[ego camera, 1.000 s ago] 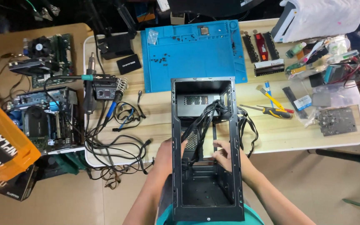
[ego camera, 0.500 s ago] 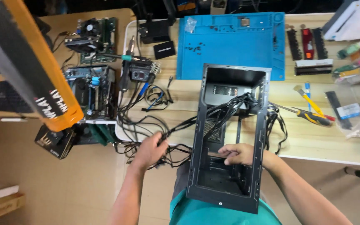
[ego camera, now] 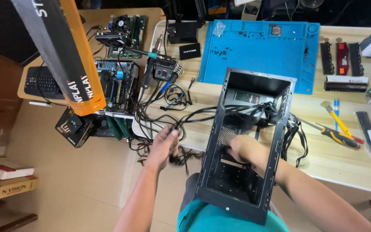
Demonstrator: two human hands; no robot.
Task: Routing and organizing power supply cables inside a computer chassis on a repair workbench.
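A black open computer case (ego camera: 280, 90) leans from my lap onto the wooden table edge, its open side up. My right hand (ego camera: 247, 149) is inside the case near its middle, blurred, beside a bundle of black cables (ego camera: 258, 114). My left hand (ego camera: 164, 146) is outside the case to its left, at the table edge, closed on loose black cables (ego camera: 179, 160) that hang off the table.
A blue work mat (ego camera: 258, 47) lies behind the case. Motherboards (ego camera: 117, 81) and a soldering station (ego camera: 164, 71) sit to the left. Screwdrivers (ego camera: 338, 133) and memory sticks (ego camera: 342, 58) lie to the right. An orange and black box (ego camera: 71, 64) looms at upper left.
My view has swung left and closer. My left hand moved from the case's left wall out to the loose cables at the table edge. My right hand stays inside the case.
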